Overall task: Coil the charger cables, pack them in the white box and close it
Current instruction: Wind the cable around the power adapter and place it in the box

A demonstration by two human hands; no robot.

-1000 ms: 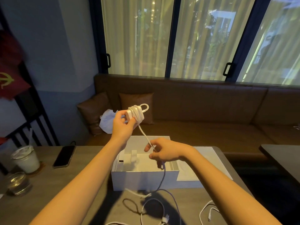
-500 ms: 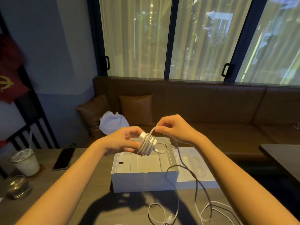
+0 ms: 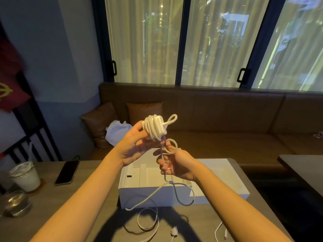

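My left hand (image 3: 134,145) holds up a white charger brick (image 3: 155,127) with white cable wound around it, above the open white box (image 3: 148,194). My right hand (image 3: 176,165) sits just below it and grips the loose run of the same cable (image 3: 172,145), which forms a small loop over my fingers. The rest of that cable hangs down over the box front and curls on the table, ending in a plug (image 3: 174,231). The box lid (image 3: 227,193) lies beside the box on the right. A second white cable (image 3: 218,231) lies at the table's front right.
A dark phone (image 3: 67,172) lies on the wooden table left of the box. A white lidded cup (image 3: 24,176) and a glass jar (image 3: 14,203) stand at the far left. A brown bench with cushions runs behind the table; another dark table edge (image 3: 304,170) is at right.
My left hand has raised the wound charger from box level to above it. My right hand has dropped from beside the charger to below it, carrying a loop of cable.
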